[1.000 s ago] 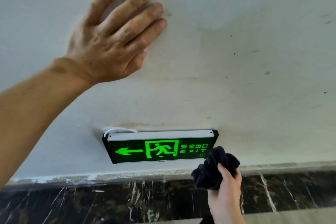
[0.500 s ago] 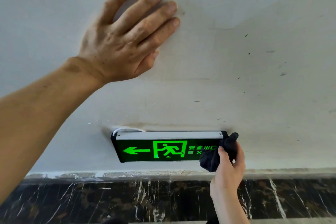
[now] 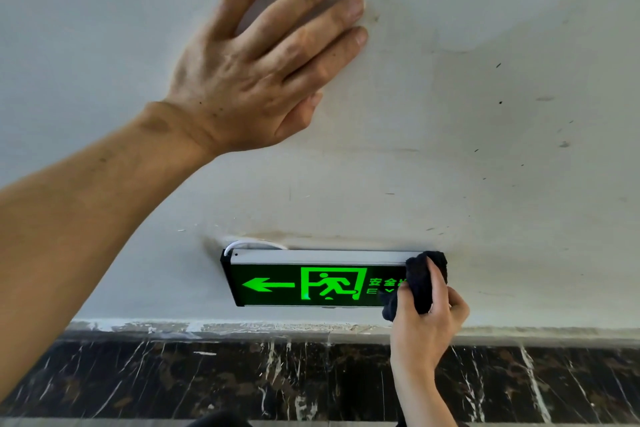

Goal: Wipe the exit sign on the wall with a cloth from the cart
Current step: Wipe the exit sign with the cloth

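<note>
the right hand [image 3: 427,322], nearest, has its fingers clamped on a bunched black cloth [image 3: 420,282], pressed against the right end of the green-lit rectangular exit sign with a metal frame [image 3: 311,282]. the sign sits low on the off-white painted wall [image 3: 485,149], just above the dark veined marble skirting [image 3: 277,378]. further up, the left hand [image 3: 256,80] lies flat on the wall, fingers spread apart, holding nothing. by my judgement the fetching is done and wiping is only begun: the arrow, running figure and left end remain uncovered
</note>
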`<state>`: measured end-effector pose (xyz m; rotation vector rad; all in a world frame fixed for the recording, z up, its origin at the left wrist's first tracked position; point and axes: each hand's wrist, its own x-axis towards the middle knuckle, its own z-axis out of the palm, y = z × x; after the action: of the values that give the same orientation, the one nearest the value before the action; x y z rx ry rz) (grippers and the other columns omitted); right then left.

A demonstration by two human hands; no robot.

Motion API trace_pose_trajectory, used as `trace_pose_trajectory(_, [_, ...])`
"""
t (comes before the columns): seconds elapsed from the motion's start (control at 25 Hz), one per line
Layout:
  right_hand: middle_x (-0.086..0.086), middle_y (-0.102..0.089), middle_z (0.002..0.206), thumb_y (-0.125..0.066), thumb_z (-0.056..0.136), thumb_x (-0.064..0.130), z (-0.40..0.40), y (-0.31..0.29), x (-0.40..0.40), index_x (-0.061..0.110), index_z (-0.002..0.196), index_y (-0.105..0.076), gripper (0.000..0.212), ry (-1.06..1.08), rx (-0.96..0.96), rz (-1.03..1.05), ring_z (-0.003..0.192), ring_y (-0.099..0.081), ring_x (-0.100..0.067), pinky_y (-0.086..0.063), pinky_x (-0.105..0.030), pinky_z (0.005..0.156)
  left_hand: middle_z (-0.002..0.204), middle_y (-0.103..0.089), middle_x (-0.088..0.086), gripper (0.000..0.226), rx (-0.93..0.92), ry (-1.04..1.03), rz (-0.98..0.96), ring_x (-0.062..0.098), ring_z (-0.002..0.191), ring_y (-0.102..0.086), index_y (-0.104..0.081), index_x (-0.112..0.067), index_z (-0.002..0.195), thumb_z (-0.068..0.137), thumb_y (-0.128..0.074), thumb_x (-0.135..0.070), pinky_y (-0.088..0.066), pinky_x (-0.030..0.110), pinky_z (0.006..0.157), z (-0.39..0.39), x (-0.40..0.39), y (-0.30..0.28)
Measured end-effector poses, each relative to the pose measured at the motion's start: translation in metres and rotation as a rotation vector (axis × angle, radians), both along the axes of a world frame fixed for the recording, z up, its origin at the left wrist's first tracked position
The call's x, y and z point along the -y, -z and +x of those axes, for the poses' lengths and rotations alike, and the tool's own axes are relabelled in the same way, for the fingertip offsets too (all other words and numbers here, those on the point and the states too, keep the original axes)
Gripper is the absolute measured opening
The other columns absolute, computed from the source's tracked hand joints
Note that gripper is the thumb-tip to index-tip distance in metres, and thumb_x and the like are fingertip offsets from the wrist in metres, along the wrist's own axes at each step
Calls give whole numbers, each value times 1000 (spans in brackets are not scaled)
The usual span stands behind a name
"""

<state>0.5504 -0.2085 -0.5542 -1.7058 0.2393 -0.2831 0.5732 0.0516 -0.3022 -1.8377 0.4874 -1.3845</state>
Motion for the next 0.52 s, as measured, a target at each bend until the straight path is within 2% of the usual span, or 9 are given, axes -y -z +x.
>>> trace_pose_trajectory(0.08, [-4, -39, 120, -69, 83, 3, -3, -2, -7, 41, 118, -63, 52, -5, -20, 70, 94, -56, -18, -54, -25, 73, 152, -39, 11, 60, -3, 6, 1, 34, 140, -41, -42, -8, 151, 94, -48, -25, -32, 58, 111, 0, 1, 1])
trace_pose_trajectory(0.12, [-4, -40, 119, -69, 83, 3, -5, -3, -10, 42, 116, -64, 52, -12, -28, 100, 93, -57, -14, -54, -26, 73, 152, -40, 11, 60, -4, 7, 3, 34, 139, -41, -42, -8, 151, 94, -48, -25, -32, 57, 111, 0, 1, 1])
trace_pose_trajectory(0.32, [7, -43, 110, -71, 82, 4, -22, -4, -33, 47, 108, -66, 51, -135, -43, 194, 94, -57, -7, -48, -2, 61, 152, -39, 10, 58, -2, 4, 1, 33, 139, -42, -44, -8, 150, 95, -49, -25, -35, 58, 110, -1, 2, 0])
trace_pose_trajectory(0.44, [14, -42, 109, -71, 81, 5, -31, -6, -49, 54, 102, -64, 55, -182, -51, 207, 94, -56, -3, -49, -5, 62, 151, -41, 10, 56, -6, 4, 4, 33, 138, -44, -46, -8, 149, 95, -50, -24, -37, 59, 109, -3, 3, -1])
trace_pose_trajectory(0.52, [13, -42, 109, -72, 80, 4, -36, -6, -60, 56, 101, -64, 56, -207, -57, 204, 94, -56, -4, -54, -13, 64, 149, -46, 11, 55, 0, 8, 4, 34, 136, -47, -48, -8, 148, 95, -50, -23, -37, 58, 108, -4, 4, -2])
